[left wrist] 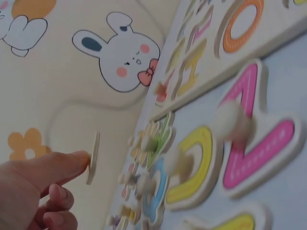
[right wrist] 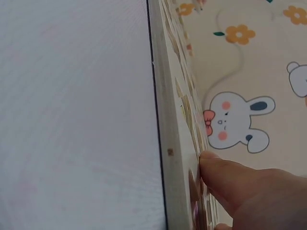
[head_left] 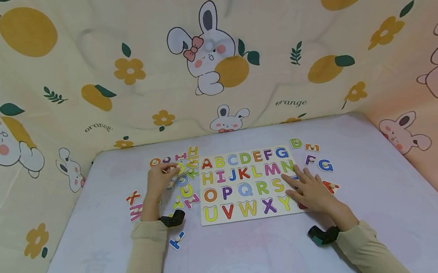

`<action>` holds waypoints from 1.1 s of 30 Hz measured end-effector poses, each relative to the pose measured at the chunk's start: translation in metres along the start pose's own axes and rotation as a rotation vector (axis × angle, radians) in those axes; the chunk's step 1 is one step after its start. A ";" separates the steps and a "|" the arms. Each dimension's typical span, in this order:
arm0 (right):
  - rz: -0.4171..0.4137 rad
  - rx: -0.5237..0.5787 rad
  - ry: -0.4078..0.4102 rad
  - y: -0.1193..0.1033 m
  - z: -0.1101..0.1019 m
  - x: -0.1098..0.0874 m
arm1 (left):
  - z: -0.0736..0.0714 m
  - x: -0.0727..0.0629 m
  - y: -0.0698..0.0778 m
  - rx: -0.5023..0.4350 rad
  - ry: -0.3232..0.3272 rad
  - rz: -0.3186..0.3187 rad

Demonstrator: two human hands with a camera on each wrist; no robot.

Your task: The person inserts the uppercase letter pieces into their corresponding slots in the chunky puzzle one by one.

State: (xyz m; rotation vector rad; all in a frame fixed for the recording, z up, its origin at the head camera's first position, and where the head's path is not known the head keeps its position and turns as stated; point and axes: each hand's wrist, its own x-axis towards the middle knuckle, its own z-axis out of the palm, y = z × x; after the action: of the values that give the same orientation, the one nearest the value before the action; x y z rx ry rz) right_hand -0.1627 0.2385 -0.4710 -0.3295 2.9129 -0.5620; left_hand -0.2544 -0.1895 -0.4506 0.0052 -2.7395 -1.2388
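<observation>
Left of centre in the head view, the left hand point(head_left: 161, 179) has its thumb and finger closed on a thin piece point(left wrist: 93, 158), which the left wrist view shows edge-on at lower left, off the table and seemingly caught by its knob or face, so its letter cannot be told; the other visible fingers curl in below. Such a light grip probably suits something so slim. The right hand point(head_left: 314, 193), right of centre, holds nothing that can be seen: its fingers are spread and fairly straight over the right side of the alphabet board point(head_left: 236, 201), and in the right wrist view a fingertip point(right wrist: 208, 155) touches the board's upper face. That looks like a way to steady the board, though it hides the letters at the lower right corner. The board lies flat in the middle of the frame, its rows facing the person so they read upright, and its shapes look sunken in the left wrist view, likely to take the loose letters. Those lie mostly in a crowd left of the board, among them a pink Z point(head_left: 191, 201) and a yellow U point(left wrist: 206, 158), both knob up and so easy to pinch. A blue T point(head_left: 177, 241) lies apart at lower left of centre, while a green D point(head_left: 295, 143) and a blue G point(head_left: 325, 166) lie right of the board, nearer the right hand, on the pale table point(head_left: 257, 258).
</observation>
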 end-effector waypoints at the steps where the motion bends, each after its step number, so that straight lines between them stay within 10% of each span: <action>1: 0.001 0.002 -0.001 0.000 0.000 0.000 | 0.002 0.000 0.001 -0.005 0.003 0.004; 33: -0.005 0.004 0.005 0.002 0.002 0.000 | 0.044 0.004 0.040 -0.047 -0.082 0.104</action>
State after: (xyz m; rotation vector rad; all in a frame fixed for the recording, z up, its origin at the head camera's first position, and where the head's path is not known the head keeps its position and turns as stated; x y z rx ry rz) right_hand -0.1624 0.2397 -0.4740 -0.3360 2.9163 -0.5703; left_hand -0.2613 -0.1298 -0.4488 -0.1948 -2.7385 -1.3015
